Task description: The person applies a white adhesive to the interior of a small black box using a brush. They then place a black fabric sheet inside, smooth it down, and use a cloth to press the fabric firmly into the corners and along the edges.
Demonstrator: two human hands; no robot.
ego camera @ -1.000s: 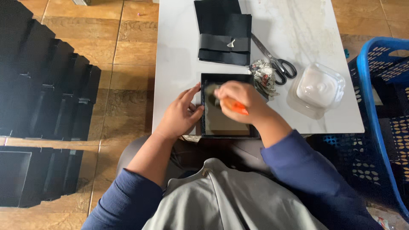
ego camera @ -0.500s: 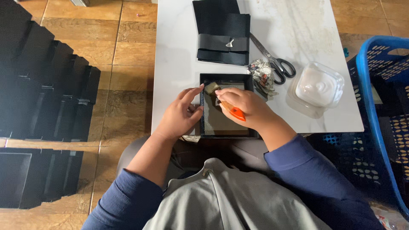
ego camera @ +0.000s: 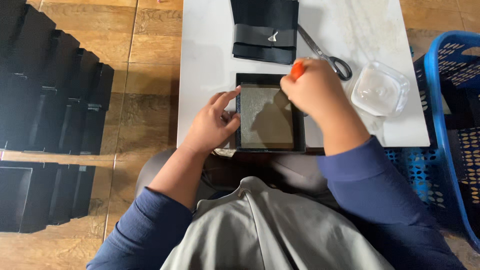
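Tray [ego camera: 270, 118] sits between hands, right grip [ego camera: 316, 89] apparently holding orange tool [ego camera: 297, 70].

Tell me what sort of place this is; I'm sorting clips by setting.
Probably a small home or workshop packing spot, not a factory: a low white table on a wood-look tiled floor, rows of black boxes stacked beside it, and a blue plastic crate at the right.
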